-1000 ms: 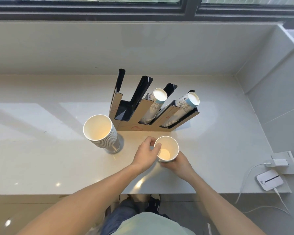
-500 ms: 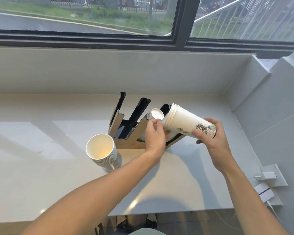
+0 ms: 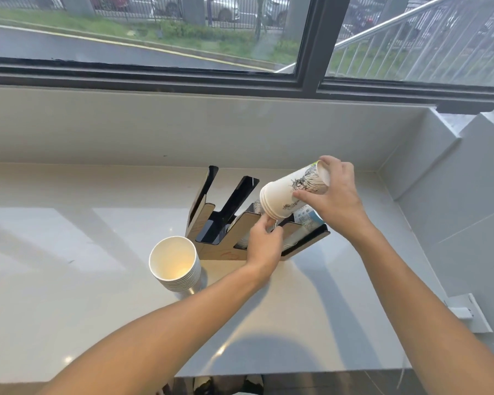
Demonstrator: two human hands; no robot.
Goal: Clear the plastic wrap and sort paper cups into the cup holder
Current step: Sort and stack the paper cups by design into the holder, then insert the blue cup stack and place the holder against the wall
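A black and wood-coloured cup holder (image 3: 211,246) with slanted slots stands on the pale counter. My right hand (image 3: 337,201) grips a short stack of white printed paper cups (image 3: 291,195), tilted mouth-down over the holder's right-hand slots. My left hand (image 3: 264,240) pinches at the stack of cups lying in the slot just below that mouth; whether it grips them is unclear. Another slot at the far right holds printed cups (image 3: 307,222). A separate upright stack of plain white cups (image 3: 176,265) stands left of the holder. No plastic wrap is visible.
A grey wall rises at the right of the counter (image 3: 69,266), with a white wall fitting (image 3: 468,312) near its front corner. A backsplash and a window sill run behind the holder. The counter's front edge lies close below my forearms.
My right hand has lifted the printed stack from the counter and tipped it mouth-down over the holder. My left hand moved from that stack to the slot below it. My view tilted upward.
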